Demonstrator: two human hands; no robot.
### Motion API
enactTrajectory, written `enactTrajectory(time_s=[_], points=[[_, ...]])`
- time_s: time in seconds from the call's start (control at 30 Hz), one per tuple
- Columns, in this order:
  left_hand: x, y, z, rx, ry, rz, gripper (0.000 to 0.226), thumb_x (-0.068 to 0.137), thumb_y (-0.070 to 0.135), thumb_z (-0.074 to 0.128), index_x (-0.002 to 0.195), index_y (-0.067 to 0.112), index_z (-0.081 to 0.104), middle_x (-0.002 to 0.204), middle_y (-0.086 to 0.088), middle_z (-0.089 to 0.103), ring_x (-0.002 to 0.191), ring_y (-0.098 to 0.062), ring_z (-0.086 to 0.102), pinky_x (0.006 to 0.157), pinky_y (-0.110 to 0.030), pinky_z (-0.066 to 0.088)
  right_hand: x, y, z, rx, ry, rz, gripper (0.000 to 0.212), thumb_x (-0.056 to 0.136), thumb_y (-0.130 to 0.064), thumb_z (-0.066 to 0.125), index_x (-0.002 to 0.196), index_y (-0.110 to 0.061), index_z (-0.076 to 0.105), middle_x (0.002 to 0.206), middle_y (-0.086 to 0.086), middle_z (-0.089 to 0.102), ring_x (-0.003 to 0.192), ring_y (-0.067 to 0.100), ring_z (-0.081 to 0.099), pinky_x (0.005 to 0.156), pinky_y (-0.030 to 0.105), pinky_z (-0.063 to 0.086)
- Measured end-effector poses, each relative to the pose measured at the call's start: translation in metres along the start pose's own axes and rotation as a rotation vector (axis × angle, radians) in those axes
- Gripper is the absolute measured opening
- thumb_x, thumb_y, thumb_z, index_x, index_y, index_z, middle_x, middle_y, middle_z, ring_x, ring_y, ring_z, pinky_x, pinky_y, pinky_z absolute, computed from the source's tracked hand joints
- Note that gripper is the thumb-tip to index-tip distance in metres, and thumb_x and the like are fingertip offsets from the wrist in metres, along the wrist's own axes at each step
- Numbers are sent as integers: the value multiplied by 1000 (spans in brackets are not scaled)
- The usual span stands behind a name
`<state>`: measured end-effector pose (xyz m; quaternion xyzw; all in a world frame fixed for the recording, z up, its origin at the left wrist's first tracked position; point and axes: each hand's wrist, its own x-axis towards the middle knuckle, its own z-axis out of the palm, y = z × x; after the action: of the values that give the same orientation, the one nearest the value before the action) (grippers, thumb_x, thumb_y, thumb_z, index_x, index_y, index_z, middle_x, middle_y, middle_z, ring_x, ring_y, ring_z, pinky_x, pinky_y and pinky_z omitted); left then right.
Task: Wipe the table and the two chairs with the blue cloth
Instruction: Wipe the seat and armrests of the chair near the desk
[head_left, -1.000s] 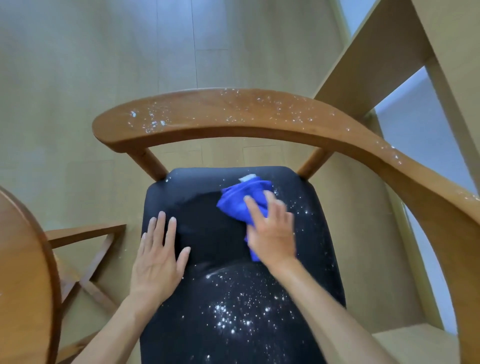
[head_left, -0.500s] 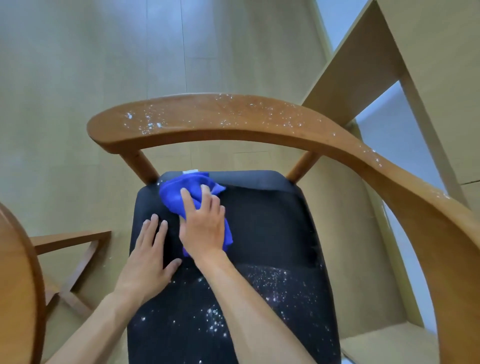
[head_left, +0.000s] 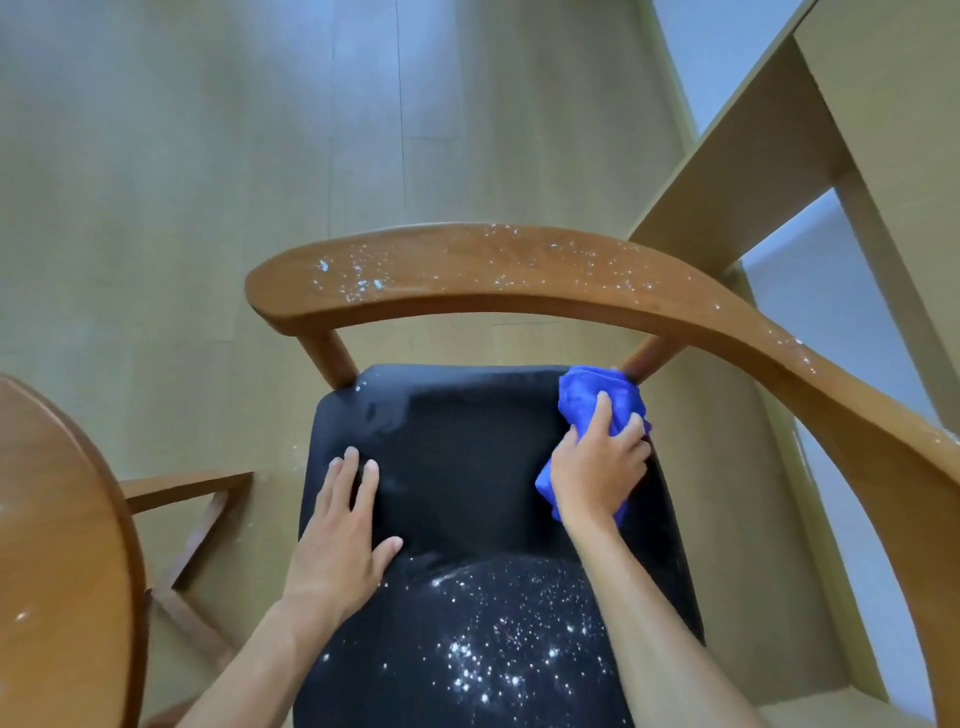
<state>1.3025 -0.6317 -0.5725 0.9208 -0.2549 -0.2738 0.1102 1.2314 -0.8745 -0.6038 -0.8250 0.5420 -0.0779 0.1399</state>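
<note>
Item: blue cloth (head_left: 597, 400), bunched, at the two o'clock corner of the black seat (head_left: 467, 441) of the chair, touching the foot of the rear right post (head_left: 647, 361). My right hand (head_left: 597, 467) lies on top of it, fingers curled over the folds and gripping them, the cloth showing past my fingertips and under my wrist. Item: my left hand (head_left: 340, 535), flat on the seat toward nine o'clock, fingers straight and close together, thumb spread, holding nothing. Item: seat surface, far half dark and mostly free of specks; near half, toward six o'clock, scattered thick with white crumbs (head_left: 493, 660); a few specks at the eleven o'clock corner beside the rear left post (head_left: 327, 353). Item: curved wooden backrest rail (head_left: 519, 280), arching from ten o'clock across twelve and down along three o'clock, dusted with white specks along its top. Item: round wooden table edge (head_left: 67, 545), at eight o'clock, a white speck or two on it. Item: wooden frame of crossed bars (head_left: 192, 499), low at nine o'clock, beyond the table edge. Item: pale wooden shelf unit (head_left: 779, 130), at one to two o'clock behind the chair. Item: light plank floor (head_left: 208, 156), across the upper view.
</note>
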Motion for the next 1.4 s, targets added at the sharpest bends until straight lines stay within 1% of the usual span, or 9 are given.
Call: enactTrajectory(time_s=[0.23,0.43,0.63,0.83,0.97,1.07,1.23,1.3,1.4], points=[[7,-16,9,-43,13,87,80,89,39,53,151,9,13,159,-11,-2,146,-23,-10,120,-38,9,-82,-157,44,100,-151,-592,45,56,-20,77,100,-23,67,107,12,63,72,28,55,60,30,43],[5,-18,10,-76,46,61,90,84,40,66,151,12,13,160,-3,-2,145,-13,-9,114,-26,5,-50,-76,22,71,-243,-980,60,54,-13,75,112,-24,65,119,15,60,75,31,54,62,32,42],[5,-14,7,-38,11,27,86,87,46,58,152,14,10,160,-1,-8,146,-15,-11,116,-28,6,-3,93,-38,22,-125,-618,46,77,-30,48,122,-23,59,130,16,52,97,40,56,78,46,51],[5,-12,4,-51,-8,8,86,88,45,58,152,16,8,159,0,-9,146,-15,-12,117,-29,7,-38,73,-23,22,48,-24,51,74,-33,77,121,-21,61,123,18,52,96,43,52,82,49,45],[6,-17,2,-138,-20,14,85,84,34,68,151,17,17,160,1,-1,147,-15,-6,117,-29,7,-100,16,-9,86,26,-189,51,67,-21,76,116,-20,63,113,19,54,76,38,53,67,41,48],[8,-24,-6,-212,-32,44,73,85,7,63,148,14,27,159,-2,9,147,-17,3,114,-23,5,-184,-13,-6,93,-162,-504,55,62,-24,66,116,-29,57,118,14,55,74,30,50,64,35,43],[12,-29,-18,-161,-76,46,63,90,0,50,148,16,29,159,3,10,147,-14,6,115,-28,14,-212,32,-15,61,-373,-1017,50,71,-9,53,115,-32,56,115,10,51,67,24,44,59,31,36],[10,-29,-15,-136,-88,45,67,90,9,56,149,18,25,160,4,5,147,-14,3,117,-32,15,-160,69,-28,25,-320,-1034,36,78,-12,57,108,-32,59,108,8,58,65,25,46,57,32,38],[8,-33,-10,-95,-92,48,75,87,18,63,150,20,21,160,5,1,147,-14,-1,118,-35,17,-75,131,-53,-19,-218,-662,35,76,-20,71,107,-30,60,105,9,62,76,32,57,64,41,52]])
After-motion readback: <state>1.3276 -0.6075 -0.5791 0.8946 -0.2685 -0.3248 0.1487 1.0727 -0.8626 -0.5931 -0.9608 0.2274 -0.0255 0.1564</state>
